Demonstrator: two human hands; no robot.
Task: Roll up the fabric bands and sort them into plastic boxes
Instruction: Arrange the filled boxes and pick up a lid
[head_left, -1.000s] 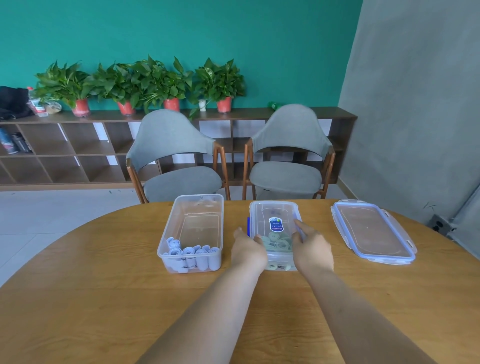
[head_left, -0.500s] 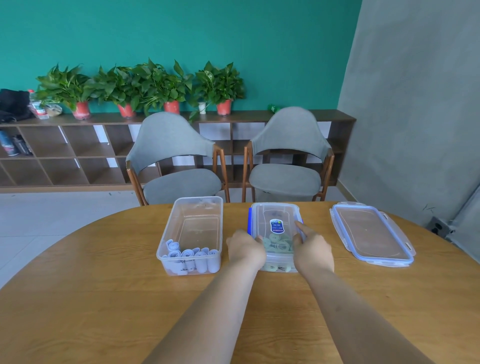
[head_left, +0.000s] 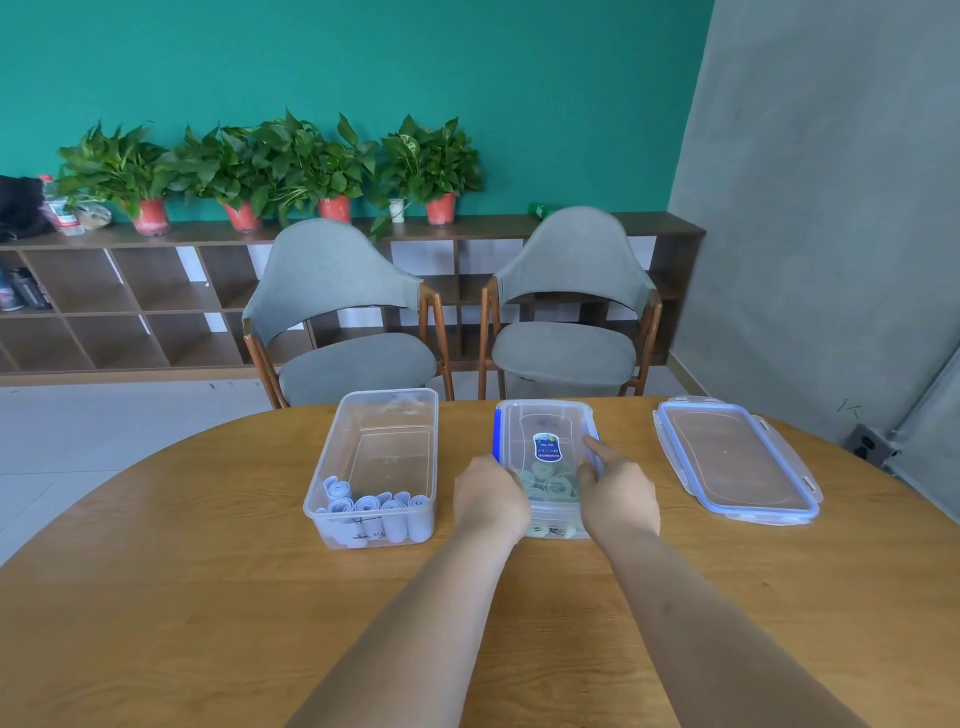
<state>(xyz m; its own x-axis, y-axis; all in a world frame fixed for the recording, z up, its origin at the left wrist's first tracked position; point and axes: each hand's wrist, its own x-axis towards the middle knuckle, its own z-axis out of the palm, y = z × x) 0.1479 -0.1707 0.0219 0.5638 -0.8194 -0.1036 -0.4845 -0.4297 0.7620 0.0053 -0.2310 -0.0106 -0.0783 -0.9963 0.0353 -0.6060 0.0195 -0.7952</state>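
Wooden table (head_left: 208, 597); left hand (head_left: 491, 501) and right hand (head_left: 618, 499) tight around side edges of lidded box (head_left: 540, 426).

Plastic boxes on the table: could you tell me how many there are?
2: an open box on the left, and a lidded box between the left hand and right hand.

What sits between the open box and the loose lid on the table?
The lidded box with green rolls, seen in the head view. The left hand and right hand hold its near end.
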